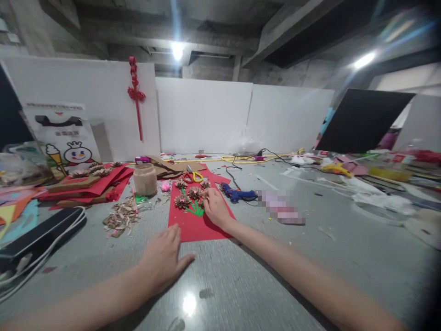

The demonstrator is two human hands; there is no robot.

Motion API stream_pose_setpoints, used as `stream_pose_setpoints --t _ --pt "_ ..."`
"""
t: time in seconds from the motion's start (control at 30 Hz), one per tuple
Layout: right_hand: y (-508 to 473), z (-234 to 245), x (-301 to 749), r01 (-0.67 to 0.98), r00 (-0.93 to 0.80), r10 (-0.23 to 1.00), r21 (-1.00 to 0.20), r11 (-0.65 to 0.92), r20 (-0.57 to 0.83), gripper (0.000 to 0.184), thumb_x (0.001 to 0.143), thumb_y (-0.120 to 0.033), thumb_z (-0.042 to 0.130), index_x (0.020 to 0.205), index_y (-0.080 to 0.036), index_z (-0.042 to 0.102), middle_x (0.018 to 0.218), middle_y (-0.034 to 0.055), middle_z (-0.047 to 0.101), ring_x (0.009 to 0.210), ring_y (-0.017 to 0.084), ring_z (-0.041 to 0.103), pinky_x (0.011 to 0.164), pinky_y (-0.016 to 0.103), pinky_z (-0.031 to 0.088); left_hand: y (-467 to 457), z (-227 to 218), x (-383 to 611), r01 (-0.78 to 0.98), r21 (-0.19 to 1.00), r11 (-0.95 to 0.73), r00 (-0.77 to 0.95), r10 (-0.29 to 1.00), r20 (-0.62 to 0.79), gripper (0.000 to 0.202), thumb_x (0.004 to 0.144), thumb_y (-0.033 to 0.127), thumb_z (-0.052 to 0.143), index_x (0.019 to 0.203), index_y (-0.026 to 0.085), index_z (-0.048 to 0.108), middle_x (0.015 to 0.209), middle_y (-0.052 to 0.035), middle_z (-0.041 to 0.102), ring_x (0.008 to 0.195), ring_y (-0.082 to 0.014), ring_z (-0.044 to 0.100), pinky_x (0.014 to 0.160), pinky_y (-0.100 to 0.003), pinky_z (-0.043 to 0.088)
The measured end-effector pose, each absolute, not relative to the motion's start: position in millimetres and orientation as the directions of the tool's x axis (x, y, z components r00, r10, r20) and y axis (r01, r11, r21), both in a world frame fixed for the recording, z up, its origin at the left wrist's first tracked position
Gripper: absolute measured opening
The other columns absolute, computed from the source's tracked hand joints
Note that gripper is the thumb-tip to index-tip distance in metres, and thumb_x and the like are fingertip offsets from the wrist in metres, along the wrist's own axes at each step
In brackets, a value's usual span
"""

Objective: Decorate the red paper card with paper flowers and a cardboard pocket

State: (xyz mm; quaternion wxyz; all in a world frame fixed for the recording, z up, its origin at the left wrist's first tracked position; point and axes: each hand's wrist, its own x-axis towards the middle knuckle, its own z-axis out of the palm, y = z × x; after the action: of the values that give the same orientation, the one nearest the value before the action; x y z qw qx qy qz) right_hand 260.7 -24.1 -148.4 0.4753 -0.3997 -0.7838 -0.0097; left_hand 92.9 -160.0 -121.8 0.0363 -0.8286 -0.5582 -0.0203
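Flat on the grey table point(262, 285), straight ahead: a red sheet point(203, 232), bearing several brown layered flowers point(182, 201) with pinkish centres, clustered on its farther half. Below and between the flowers, bright green stems and leaves point(196, 211), fanning out from a low point. At the right side of the cluster, the right hand point(215, 207), reaching over the sheet with fingers bent and drawn together, tips right at a flower; cannot tell whether gripping it or only touching it. At the lower left corner, the left hand point(163, 255), palm down and open, thumb spread away, fingertips over the corner and slightly blurred.

Just past the flowers, scissors point(192, 174) with one red and one yellow handle loop. Just right of the sheet, a blue glue gun point(237, 195); beside it, a pixelated pinkish item point(280, 209), too masked to identify. To the left, a pink lump point(166, 186), a brownish jar point(145, 180) and a loose heap of brown scraps point(121, 218). Farther left, red cards point(115, 178) in a stack, and a black power strip point(37, 231) with pale cables. Behind, white panels point(203, 115), hung at left with a red ornament point(137, 95); at right, a tilted black board point(363, 120).
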Motion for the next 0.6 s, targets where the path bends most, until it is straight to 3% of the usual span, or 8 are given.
stream_pose_setpoints --t 0.1,0.23,0.33,0.4,0.5,0.6 --pt "-23.5 -148.4 260.2 0.641 -0.231 0.619 -0.36 0.677 0.751 0.014 0.075 -0.009 0.035 0.079 -0.018 0.044 0.081 0.0076 0.054 0.083 0.02 0.048 0.075 0.034 0.04 -158.4 -121.0 70.1 0.96 -0.149 -0.237 0.257 0.957 0.131 0.065 0.084 0.053 0.026 0.115 0.002 0.053 0.115 -0.0222 0.055 0.104 -0.031 0.052 0.086 -0.043 0.039" --pt "-23.7 -148.0 259.5 0.642 -0.235 0.62 -0.359 0.677 0.748 0.013 0.076 -0.01 0.035 0.08 -0.017 0.045 0.08 0.008 0.054 0.082 0.021 0.048 0.075 0.034 0.04 -148.2 -116.8 46.5 0.938 -0.334 -0.098 0.176 0.962 0.21 0.065 0.084 0.053 0.023 0.084 0.006 0.068 0.086 -0.0182 0.063 0.09 -0.0291 0.055 0.081 -0.041 0.038" --pt "-23.6 -148.0 259.0 0.64 -0.241 0.617 -0.355 0.681 0.749 0.013 0.076 -0.01 0.034 0.08 -0.018 0.045 0.08 0.0078 0.054 0.081 0.02 0.047 0.075 0.034 0.04 -129.6 -112.2 35.2 0.917 -0.397 -0.042 0.174 0.937 0.302 0.057 0.085 0.046 0.029 0.075 0.006 0.069 0.093 -0.021 0.061 0.098 -0.0323 0.051 0.084 -0.042 0.035" --pt "-23.2 -148.0 258.8 0.641 -0.245 0.617 -0.353 0.682 0.748 0.013 0.075 -0.01 0.034 0.079 -0.018 0.044 0.08 0.0076 0.054 0.081 0.02 0.047 0.074 0.034 0.04 -110.9 -108.5 31.9 0.926 -0.371 -0.063 0.194 0.925 0.328 0.047 0.085 0.034 0.032 0.077 0.005 0.068 0.101 -0.0221 0.058 0.099 -0.0315 0.05 0.082 -0.041 0.037" --pt "-22.5 -148.0 258.7 0.641 -0.252 0.625 -0.357 0.68 0.739 0.013 0.075 -0.01 0.034 0.079 -0.018 0.044 0.081 0.0082 0.054 0.081 0.021 0.047 0.075 0.035 0.04 -74.6 -103.7 34.7 0.933 -0.29 -0.213 0.289 0.923 0.254 0.033 0.079 0.009 0.032 0.091 0.005 0.062 0.104 -0.018 0.056 0.091 -0.0225 0.055 0.08 -0.034 0.04" --pt "-22.4 -148.1 259.0 0.646 -0.252 0.641 -0.367 0.669 0.725 0.013 0.076 -0.011 0.034 0.08 -0.017 0.045 0.081 0.0086 0.054 0.082 0.021 0.047 0.076 0.035 0.04 -35.6 -104.6 44.2 0.932 -0.144 -0.332 0.357 0.911 0.206 0.034 0.076 0.006 0.035 0.104 0.009 0.054 0.108 -0.0145 0.055 0.096 -0.0189 0.054 0.083 -0.029 0.04"
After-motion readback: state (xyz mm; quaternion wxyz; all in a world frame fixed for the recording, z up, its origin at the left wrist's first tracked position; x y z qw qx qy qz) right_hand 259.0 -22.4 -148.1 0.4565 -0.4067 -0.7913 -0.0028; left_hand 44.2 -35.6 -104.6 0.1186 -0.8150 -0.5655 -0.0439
